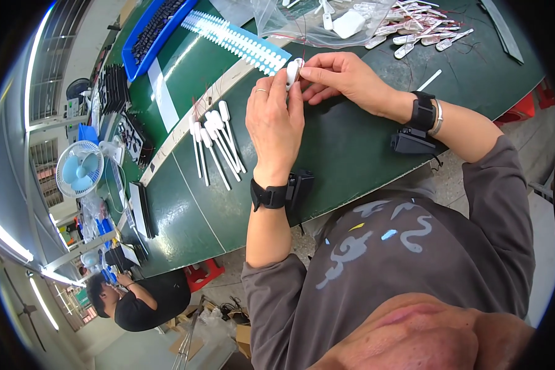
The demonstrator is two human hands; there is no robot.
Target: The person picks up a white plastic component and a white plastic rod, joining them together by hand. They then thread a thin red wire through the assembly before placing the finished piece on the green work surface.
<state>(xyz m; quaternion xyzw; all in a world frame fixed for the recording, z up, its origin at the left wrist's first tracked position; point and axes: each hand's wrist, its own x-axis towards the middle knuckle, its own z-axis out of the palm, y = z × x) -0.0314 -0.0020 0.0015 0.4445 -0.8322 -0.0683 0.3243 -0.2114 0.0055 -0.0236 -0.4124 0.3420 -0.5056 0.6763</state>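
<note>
Over the green worktable (pixel 327 179), my left hand (pixel 274 120) has its fingers closed around a small white plastic piece (pixel 292 73) with a thin red wire. My right hand (pixel 351 80) pinches at the same piece from the other side, thumb and forefinger together at its edge. The fingers partly cover the piece, so its inside is hard to make out. To the left of my left hand lies a group of white paddle-shaped sticks (pixel 218 142) with thin wires. Just beyond my fingers is a blue backing sheet of white stickers (pixel 246 46).
A clear plastic bag (pixel 290 28) and a pile of white sticks with red wires (pixel 413 31) lie at the far side. One white stick (pixel 430 80) lies near my right wrist. At far left stand a blue tray (pixel 129 58) of black parts and a fan (pixel 80 169). Another person (pixel 154 305) sits further left.
</note>
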